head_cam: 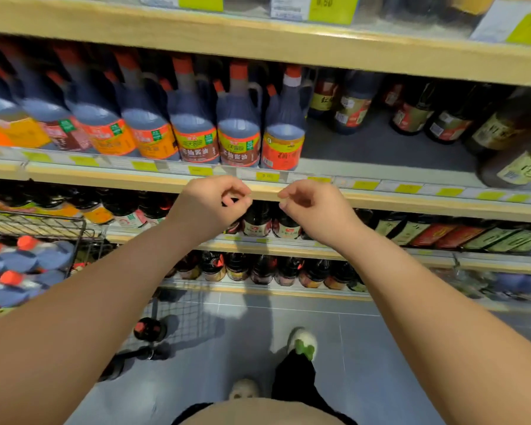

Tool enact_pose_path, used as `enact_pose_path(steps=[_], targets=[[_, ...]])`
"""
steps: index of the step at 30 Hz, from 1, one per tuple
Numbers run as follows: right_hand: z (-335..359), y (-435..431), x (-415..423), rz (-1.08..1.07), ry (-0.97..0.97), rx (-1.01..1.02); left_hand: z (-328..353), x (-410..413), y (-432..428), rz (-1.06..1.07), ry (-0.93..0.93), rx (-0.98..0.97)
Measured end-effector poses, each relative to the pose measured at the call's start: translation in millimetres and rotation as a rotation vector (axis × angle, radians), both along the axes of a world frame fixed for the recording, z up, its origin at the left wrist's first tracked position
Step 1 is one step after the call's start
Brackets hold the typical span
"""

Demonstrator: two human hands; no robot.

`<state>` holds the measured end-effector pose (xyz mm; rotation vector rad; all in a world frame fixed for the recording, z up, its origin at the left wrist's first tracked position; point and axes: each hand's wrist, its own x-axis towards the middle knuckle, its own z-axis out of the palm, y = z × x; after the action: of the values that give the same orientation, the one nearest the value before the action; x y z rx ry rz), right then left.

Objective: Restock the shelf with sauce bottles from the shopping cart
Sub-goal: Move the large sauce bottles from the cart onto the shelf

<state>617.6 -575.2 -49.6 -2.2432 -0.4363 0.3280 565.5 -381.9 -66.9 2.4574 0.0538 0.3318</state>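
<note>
Left hand (210, 204) and right hand (313, 210) held empty, loosely curled. Shelf (365, 147) bare above right hand; sauce bottles (19, 259) seen in shopping cart (43, 216) left of left hand; restocking judged unfinished.

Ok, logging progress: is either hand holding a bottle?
No, the left hand and right hand are both empty, in front of the shelf.
</note>
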Motion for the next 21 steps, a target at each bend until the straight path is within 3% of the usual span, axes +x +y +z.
enact_pose_path(steps=[9,21], targets=[[10,5,-67,0.134,0.065,0.145,19,-85,-6,0.096,0.106,-0.123],[26,14,-143,0.447,0.121,0.216,43,-220,-29,0.553,0.189,-0.269]])
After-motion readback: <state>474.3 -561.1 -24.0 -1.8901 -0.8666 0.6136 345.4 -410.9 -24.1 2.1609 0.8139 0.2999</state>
